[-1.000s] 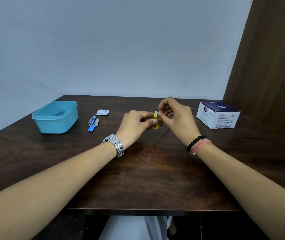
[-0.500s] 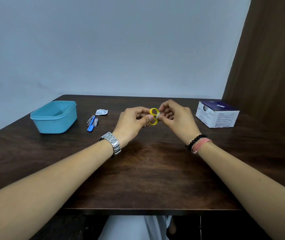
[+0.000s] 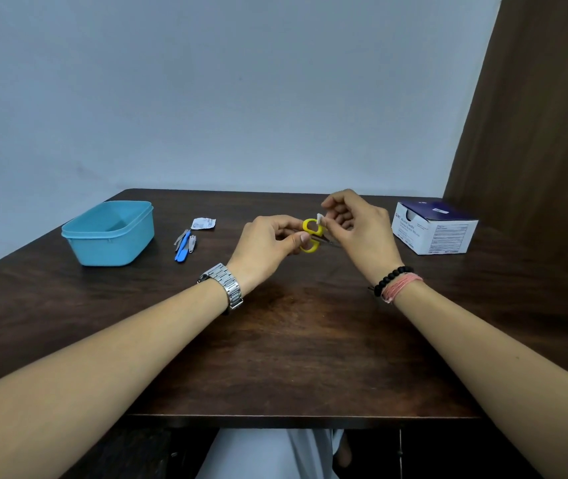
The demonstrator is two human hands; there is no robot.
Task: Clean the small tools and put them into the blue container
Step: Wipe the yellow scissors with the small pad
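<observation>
Scissors (image 3: 311,235), one pair, between two hands (image 3: 268,245).

Yellow-handled small scissors (image 3: 311,235) being held above the desk (image 3: 292,340), blue-handled tool and metal clippers (image 3: 184,244) lying just right of the open, upright blue container (image 3: 109,233).

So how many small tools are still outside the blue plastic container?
3 seen: yellow-handled scissors held in the left hand, plus a blue-handled tool and silver nail clippers on the table right of the blue plastic container. More may overlap there.
</observation>
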